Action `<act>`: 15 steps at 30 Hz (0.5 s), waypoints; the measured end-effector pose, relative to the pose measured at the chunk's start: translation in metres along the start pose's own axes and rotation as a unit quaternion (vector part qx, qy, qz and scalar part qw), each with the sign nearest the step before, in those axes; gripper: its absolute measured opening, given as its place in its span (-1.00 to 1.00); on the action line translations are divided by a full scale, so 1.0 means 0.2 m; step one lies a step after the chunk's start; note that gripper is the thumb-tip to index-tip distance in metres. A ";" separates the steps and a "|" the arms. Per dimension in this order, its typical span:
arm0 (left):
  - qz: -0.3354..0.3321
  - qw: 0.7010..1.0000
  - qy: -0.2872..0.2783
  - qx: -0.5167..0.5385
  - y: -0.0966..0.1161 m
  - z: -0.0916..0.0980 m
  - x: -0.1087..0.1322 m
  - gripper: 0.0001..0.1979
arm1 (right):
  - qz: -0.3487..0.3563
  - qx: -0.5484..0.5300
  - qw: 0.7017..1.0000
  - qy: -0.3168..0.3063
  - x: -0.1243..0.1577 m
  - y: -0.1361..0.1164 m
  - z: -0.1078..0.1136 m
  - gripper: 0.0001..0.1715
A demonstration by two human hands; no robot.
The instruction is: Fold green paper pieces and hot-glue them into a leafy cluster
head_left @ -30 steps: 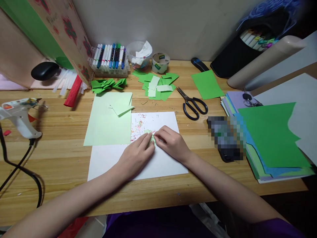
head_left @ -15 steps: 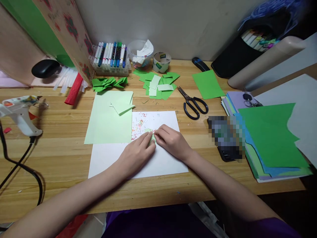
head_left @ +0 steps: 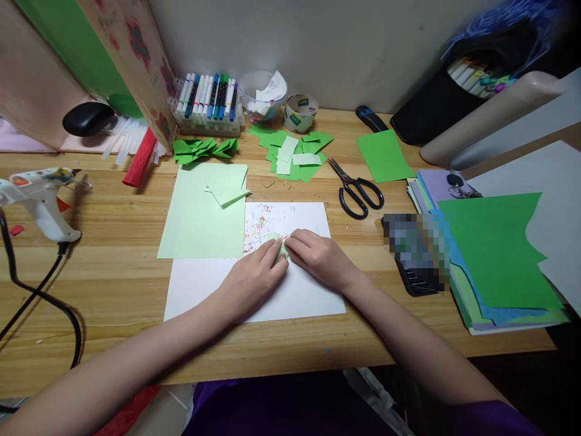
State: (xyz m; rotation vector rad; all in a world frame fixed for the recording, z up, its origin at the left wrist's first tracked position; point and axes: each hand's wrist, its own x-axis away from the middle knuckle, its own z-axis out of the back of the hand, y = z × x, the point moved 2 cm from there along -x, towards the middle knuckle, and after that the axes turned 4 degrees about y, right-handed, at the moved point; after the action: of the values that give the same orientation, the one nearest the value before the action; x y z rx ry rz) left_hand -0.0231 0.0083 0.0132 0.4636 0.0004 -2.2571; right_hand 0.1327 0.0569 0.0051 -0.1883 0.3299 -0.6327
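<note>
A small piece of pale green paper (head_left: 274,236) lies on the colour-specked white sheet (head_left: 209,297), mostly covered by my fingers. My left hand (head_left: 254,272) presses on it, thumb and fingers closed around its near part. From the right, my right hand (head_left: 320,257) has its fingertips pinched together at the paper's right edge. Behind my left hand lies a larger pale green sheet (head_left: 200,224), overlapping the white one, with a folded pale green piece (head_left: 229,195) on top.
Black-handled scissors (head_left: 356,191) lie behind my right hand, near green paper scraps (head_left: 306,145). A phone (head_left: 415,254) and stacked coloured paper (head_left: 499,248) are to the right. At left sits a hot glue gun (head_left: 43,203) with its cord (head_left: 39,290). Markers (head_left: 211,97) stand at the back.
The whole view has shifted slightly. Both hands stay on the small pale green paper, with barely any visible movement of the fingers.
</note>
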 end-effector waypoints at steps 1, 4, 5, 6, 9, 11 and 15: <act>0.001 1.000 0.001 0.003 0.00 0.00 0.00 -0.78 | 0.004 -0.004 1.000 -0.004 0.01 0.00 0.01 -0.73; 0.005 1.000 0.003 0.008 0.00 -0.01 0.00 -0.77 | 0.012 -0.025 1.000 -0.004 0.02 0.01 0.02 -0.72; 0.008 1.000 0.004 0.009 -0.01 -0.01 0.00 -0.76 | 0.014 -0.031 0.999 -0.002 0.02 0.02 0.03 -0.72; 0.011 1.000 0.006 0.011 -0.01 -0.02 0.00 -0.76 | 0.016 -0.035 0.999 -0.001 0.02 0.02 0.03 -0.72; 0.021 1.000 0.012 0.012 -0.01 -0.01 0.00 -0.75 | 0.025 -0.029 0.999 -0.005 0.02 0.02 0.04 -0.71; 0.021 1.000 0.009 0.007 -0.01 -0.01 0.00 -0.75 | 0.031 -0.020 0.999 -0.009 0.02 0.03 0.04 -0.71; 0.014 1.000 0.007 -0.006 -0.01 -0.01 0.00 -0.74 | 0.022 -0.045 0.999 0.002 0.03 0.04 0.03 -0.73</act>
State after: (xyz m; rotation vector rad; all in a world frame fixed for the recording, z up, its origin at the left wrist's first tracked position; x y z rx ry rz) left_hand -0.0240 0.0091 0.0119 0.4695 0.0135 -2.2261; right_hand 0.1441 0.0602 0.0063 -0.2658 0.3654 -0.5752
